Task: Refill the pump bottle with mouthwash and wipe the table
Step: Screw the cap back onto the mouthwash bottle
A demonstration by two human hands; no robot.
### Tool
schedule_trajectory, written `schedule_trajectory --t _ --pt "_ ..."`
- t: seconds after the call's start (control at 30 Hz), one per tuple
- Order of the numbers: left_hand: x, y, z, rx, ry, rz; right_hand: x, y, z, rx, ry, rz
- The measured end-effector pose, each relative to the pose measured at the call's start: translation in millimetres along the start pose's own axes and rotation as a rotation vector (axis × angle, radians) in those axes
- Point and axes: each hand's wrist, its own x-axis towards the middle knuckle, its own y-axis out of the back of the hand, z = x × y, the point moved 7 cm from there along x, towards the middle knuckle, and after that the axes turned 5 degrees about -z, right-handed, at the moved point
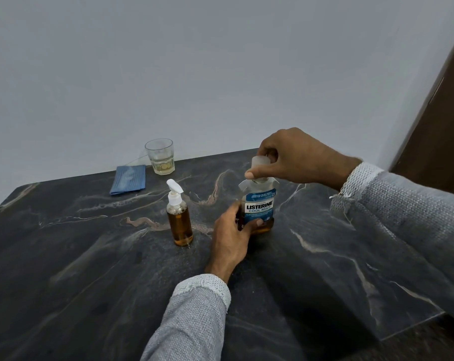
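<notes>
beside the pump bottle (180, 220), left hand (229, 239) grips the mouthwash bottle (259, 204), right hand (296, 155) pinches its cap (260, 164).

Pump bottle (180, 222) left of mouthwash bottle (259, 204); glass (160, 156) behind.

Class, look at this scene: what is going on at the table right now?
A person steadies the Listerine bottle with the left hand while the right hand grips its cap. The pump bottle stands just left of it, pump on, nearly full of amber liquid. A folded blue cloth and a glass sit untouched at the back of the dark table.
</notes>
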Motion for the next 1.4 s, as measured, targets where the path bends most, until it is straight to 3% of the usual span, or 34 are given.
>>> schedule_trajectory --t 0.27,0.5,0.73,1.2,1.4 --pt "1 0 -1 0.008 0.004 0.003 -5 7 -7 0.042 0.173 -0.223" --pt "1 1 0 -0.001 0.020 -0.007 2 -1 -1 -0.032 0.027 -0.001" --pt "1 1 1 -0.004 0.016 0.001 -4 -4 -7 -0.017 0.157 -0.203" --pt "1 3 6 0.007 0.043 -0.004 -6 -13 -14 -0.113 0.005 0.023" --pt "2 3 6 0.020 0.040 -0.012 -11 -15 -8 -0.045 0.034 -0.220"
